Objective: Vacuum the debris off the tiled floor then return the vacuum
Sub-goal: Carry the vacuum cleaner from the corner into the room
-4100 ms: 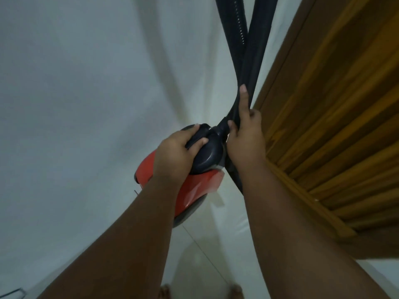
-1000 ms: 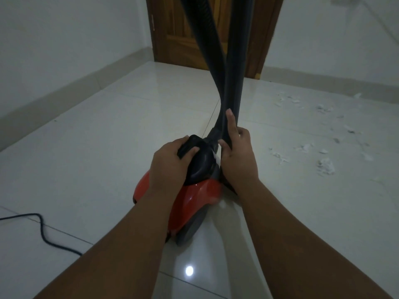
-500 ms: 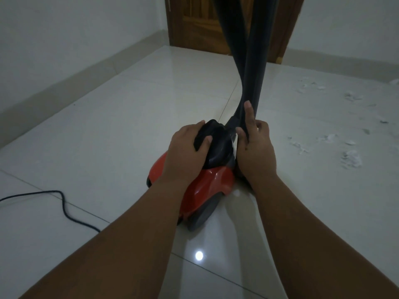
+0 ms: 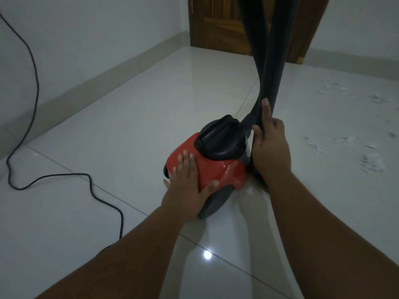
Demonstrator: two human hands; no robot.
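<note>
A red canister vacuum (image 4: 218, 169) with a black handle (image 4: 220, 139) stands on the white tiled floor (image 4: 129, 130). My left hand (image 4: 185, 186) lies flat on the rear of its red shell, fingers straight. My right hand (image 4: 269, 145) grips the base of the dark hose and tube (image 4: 269, 67), index finger pointing up along it; both rise out of the top of the view. White debris (image 4: 371, 162) is scattered on the tiles to the right.
The black power cord (image 4: 34, 104) hangs down the left wall and snakes over the floor toward my left arm. A wooden door (image 4: 216, 22) stands at the far wall. A grey skirting runs along both walls.
The vacuum has come down from in front of the door onto the floor. In the last half second my left hand let go of the black handle and moved onto the red shell.
</note>
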